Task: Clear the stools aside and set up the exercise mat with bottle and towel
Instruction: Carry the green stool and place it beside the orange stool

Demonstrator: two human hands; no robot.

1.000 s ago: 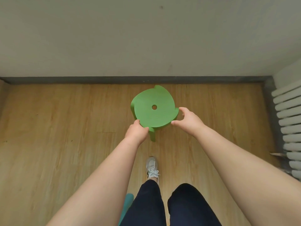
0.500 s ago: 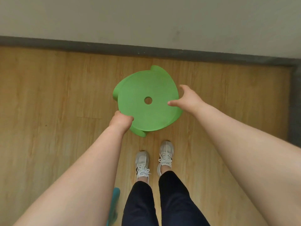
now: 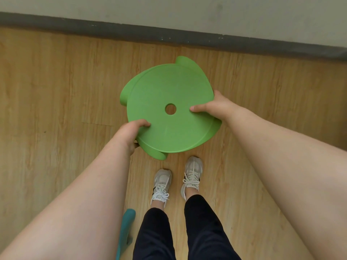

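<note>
A green plastic stool (image 3: 169,91) with a round seat and a centre hole is held above the wooden floor, a short way from the wall. My left hand (image 3: 129,133) grips the seat's near-left rim, thumb on top. My right hand (image 3: 214,107) grips the right rim, thumb lying on the seat. Its legs mostly hide under the seat. A teal object (image 3: 125,231), partly hidden behind my left arm, shows at the bottom. No mat, bottle or towel is in view.
A dark grey skirting board (image 3: 169,32) runs along the foot of the pale wall ahead. My two feet in white trainers (image 3: 176,177) stand just behind the stool. Wooden floor (image 3: 47,109) stretches to the left and right.
The stool has come nearer to me and looks larger. Both thumbs now lie further onto the seat. The wall has drawn closer and my feet stand together.
</note>
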